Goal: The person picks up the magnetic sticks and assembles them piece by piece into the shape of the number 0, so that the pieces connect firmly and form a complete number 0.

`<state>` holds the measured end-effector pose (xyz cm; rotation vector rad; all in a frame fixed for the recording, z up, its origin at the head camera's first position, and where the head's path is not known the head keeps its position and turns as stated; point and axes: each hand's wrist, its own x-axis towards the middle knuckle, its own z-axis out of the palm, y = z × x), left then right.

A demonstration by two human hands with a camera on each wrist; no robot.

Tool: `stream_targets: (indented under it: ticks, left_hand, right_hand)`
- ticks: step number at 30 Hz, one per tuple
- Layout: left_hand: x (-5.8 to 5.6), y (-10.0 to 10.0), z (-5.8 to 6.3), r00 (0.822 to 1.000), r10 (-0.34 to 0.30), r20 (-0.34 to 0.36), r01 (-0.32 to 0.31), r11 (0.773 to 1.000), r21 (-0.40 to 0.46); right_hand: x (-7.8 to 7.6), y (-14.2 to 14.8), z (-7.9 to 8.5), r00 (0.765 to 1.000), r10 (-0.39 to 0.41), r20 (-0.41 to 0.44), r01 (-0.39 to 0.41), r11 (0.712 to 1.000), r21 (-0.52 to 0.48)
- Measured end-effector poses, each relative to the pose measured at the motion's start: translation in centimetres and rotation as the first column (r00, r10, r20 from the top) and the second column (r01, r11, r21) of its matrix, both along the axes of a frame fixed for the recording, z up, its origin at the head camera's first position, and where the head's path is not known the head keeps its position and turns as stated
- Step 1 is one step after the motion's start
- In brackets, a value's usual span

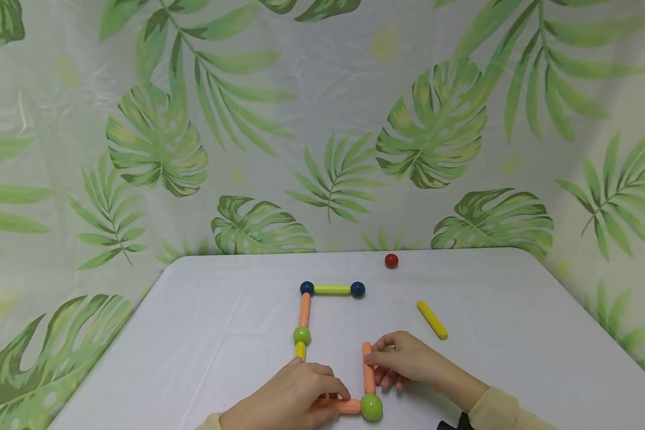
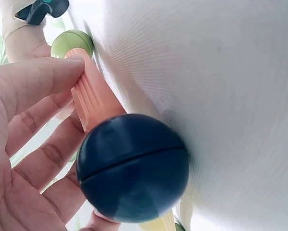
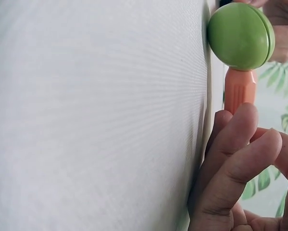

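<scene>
My left hand (image 1: 292,395) pinches a salmon-orange rod (image 1: 349,407) near the table's front. In the left wrist view, a dark blue ball (image 2: 134,168) sits on that rod's near end; the left hand hides it in the head view. The rod's other end meets a green ball (image 1: 371,407). From this ball a second salmon-orange rod (image 1: 369,379) runs away from me, pinched by my right hand (image 1: 405,361) between thumb and fingers. Beyond the left hand, a yellow rod (image 1: 300,349) leads to another green ball (image 1: 301,335).
The chain continues through an orange rod (image 1: 304,310), a dark blue ball (image 1: 307,288), a lime rod (image 1: 332,289) and another blue ball (image 1: 358,289). A loose yellow rod (image 1: 432,319) lies at right, a red ball (image 1: 391,260) by the back edge. Behind hangs a leaf-patterned cloth (image 1: 333,119).
</scene>
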<state>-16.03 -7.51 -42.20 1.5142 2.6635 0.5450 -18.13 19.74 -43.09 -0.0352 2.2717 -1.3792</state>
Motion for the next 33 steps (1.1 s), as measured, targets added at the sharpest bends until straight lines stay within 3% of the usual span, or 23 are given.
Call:
stream_targets:
  ticks: [5, 11, 16, 22, 27, 33]
  left_hand:
    - [-0.4, 0.0, 0.1, 0.999, -0.047, -0.014, 0.048, 0.998, 0.049]
    - [-1.9, 0.1, 1.8, 0.991, 0.018, 0.135, -0.018, 1.0, -0.002]
    - [-4.7, 0.1, 3.8, 0.976, 0.094, 0.196, -0.096, 0.995, 0.001]
    - [-8.4, 0.1, 5.2, 0.987, 0.137, 0.084, -0.142, 0.988, 0.057]
    - [-11.3, 0.3, 5.2, 0.986, 0.164, 0.006, -0.164, 0.982, 0.094]
    - [-14.3, 1.2, 4.1, 0.976, 0.214, 0.041, -0.216, 0.973, 0.083]
  right_hand:
    - [-0.3, 0.3, -0.2, 1.0, 0.01, -0.007, -0.01, 1.0, 0.011]
    - [-0.8, 0.7, -0.4, 0.999, 0.014, -0.039, -0.012, 0.999, 0.043]
    - [-1.0, 1.2, 0.0, 0.998, -0.004, -0.059, 0.009, 0.997, 0.082]
    - [-2.0, 2.5, 1.1, 0.991, -0.022, -0.134, 0.033, 0.996, 0.081]
    - [-3.5, 4.1, 2.5, 0.971, -0.033, -0.236, 0.062, 0.991, 0.116]
    - [-6.0, 6.0, 4.1, 0.937, -0.029, -0.348, 0.1, 0.977, 0.187]
